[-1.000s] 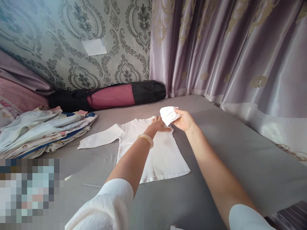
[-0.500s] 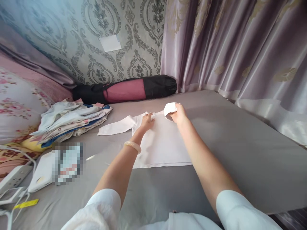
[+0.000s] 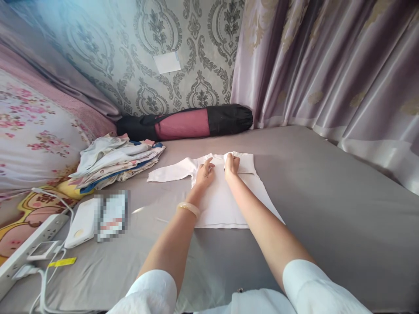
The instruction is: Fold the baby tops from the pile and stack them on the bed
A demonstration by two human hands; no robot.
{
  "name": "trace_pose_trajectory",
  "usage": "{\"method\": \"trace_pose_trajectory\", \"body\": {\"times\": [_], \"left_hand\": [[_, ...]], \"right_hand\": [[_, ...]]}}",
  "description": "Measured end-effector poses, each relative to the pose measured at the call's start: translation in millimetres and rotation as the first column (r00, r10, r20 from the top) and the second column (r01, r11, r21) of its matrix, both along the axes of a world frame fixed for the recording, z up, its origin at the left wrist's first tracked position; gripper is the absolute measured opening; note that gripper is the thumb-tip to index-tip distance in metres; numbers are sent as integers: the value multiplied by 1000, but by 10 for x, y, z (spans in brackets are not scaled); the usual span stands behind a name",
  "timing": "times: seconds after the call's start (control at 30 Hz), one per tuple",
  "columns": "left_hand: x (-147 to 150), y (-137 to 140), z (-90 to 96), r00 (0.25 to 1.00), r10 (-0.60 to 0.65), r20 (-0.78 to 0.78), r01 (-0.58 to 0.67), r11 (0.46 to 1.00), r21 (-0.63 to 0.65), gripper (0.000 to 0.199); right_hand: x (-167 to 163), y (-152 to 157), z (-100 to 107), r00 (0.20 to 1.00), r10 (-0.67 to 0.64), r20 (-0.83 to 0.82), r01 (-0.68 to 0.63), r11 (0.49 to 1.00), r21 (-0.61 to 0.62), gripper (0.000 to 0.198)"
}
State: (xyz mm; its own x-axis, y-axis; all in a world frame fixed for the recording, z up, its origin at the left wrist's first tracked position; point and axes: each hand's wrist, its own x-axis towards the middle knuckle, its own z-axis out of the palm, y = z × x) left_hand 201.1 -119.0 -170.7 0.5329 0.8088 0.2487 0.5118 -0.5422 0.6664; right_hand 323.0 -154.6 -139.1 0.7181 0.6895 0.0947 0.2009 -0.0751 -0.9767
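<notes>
A small white long-sleeved shirt (image 3: 229, 205) lies flat on the grey sheet (image 3: 321, 196). Its left sleeve (image 3: 172, 170) stretches out sideways, while the right sleeve (image 3: 246, 165) is folded inward across the chest. My left hand (image 3: 205, 173) rests on the shirt just below the collar, fingers spread, holding nothing. At the end of the folded sleeve, my right hand (image 3: 232, 165) has its fingers closed on the cuff. A pale bangle (image 3: 189, 209) circles my left wrist.
Stacked folded clothes (image 3: 121, 161) lie at the left beside a floral pillow (image 3: 36, 126). A black and pink rolled bag (image 3: 183, 123) lies along the wall. Nearer left are a white power bank (image 3: 82, 222), a blurred-out item (image 3: 113, 216) and a power strip (image 3: 32, 248) with cables.
My right hand has moved left, bringing the right sleeve down over the shirt's chest. My left hand stays on the shirt. The camera view has shifted slightly left.
</notes>
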Motion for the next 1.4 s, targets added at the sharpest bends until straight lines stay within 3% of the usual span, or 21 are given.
{"method": "trace_pose_trajectory", "body": {"times": [0.1,0.2,0.33,0.5,0.6,0.73,0.93,1.2,1.4], "left_hand": [[-12,4,16,1000,-23,1,23,1000,5,67],[-20,14,10,999,-27,19,27,1000,7,69],[-32,4,12,998,27,58,-27,1000,-7,70],[-41,-9,78,999,20,42,-20,1000,-1,64],[-32,3,106,999,-35,24,34,999,35,50],[-5,21,78,1000,26,-11,-25,998,65,43],[6,22,3,993,104,-52,-100,992,80,34],[-28,9,25,991,103,-89,-96,992,78,34],[-39,-8,29,989,112,-100,-103,991,86,36]], "right_hand": [[-164,-12,-33,998,-44,-54,41,997,-70,56],[-281,-51,-22,997,70,14,-68,990,-124,67],[-319,-55,13,955,220,197,-164,949,-269,64],[-295,11,-10,832,395,391,-170,851,-497,55],[-254,-16,-44,785,462,414,-206,823,-529,49],[-144,-161,-83,719,537,440,-251,792,-557,52],[81,-418,-123,596,592,543,-109,730,-675,66],[448,-629,-140,583,534,613,97,703,-705,70],[720,-721,-98,628,492,603,202,646,-737,69]]}}
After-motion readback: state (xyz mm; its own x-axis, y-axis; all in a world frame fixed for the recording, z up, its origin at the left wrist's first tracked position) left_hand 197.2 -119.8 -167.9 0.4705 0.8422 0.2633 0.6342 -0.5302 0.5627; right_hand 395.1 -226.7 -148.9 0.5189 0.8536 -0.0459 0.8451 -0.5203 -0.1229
